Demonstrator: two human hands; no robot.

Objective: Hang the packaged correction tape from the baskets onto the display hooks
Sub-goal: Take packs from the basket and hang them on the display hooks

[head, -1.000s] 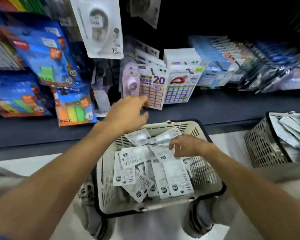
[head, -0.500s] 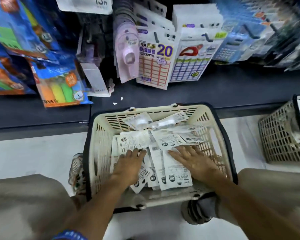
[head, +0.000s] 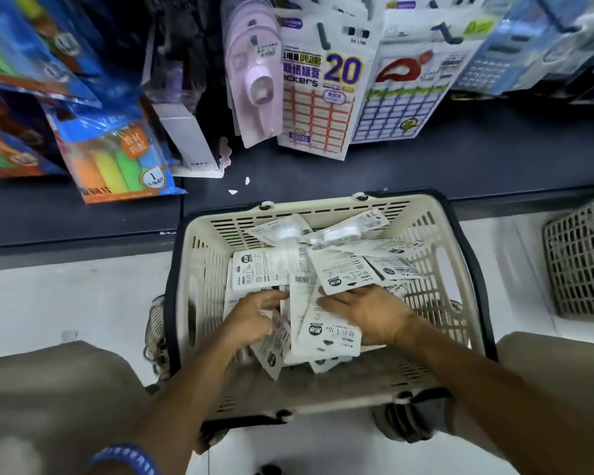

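In the head view, both hands are reaching down into the cream plastic basket (head: 436, 234), which is sitting on the pale floor at the centre of the frame, just in front of the dark shelf ledge (head: 426, 166). The packaged correction tape (head: 264, 274) is lying in a loose white heap inside this basket, filling it from about 12 o'clock down to 6 o'clock. The left hand (head: 254, 318) is lying at roughly 8 o'clock in the heap, its fingers curling around the edge of one packet (head: 275, 347) and pinching it. The right hand (head: 371, 317) is lying at about 4 o'clock, fingers fairly straight and spread, pressing flat on top of another packet (head: 330, 334) without closing around it. A blue wristband (head: 126, 457) is showing on the left forearm at 7 o'clock. At 12 o'clock, a pink correction tape dispenser card (head: 254, 84) and a label sticker pack (head: 319, 97) are hanging on display hooks (head: 323, 36). A highlighter pack (head: 117, 156) is hanging at 10 o'clock. A second basket (head: 580, 262) is standing at 3 o'clock, well apart.
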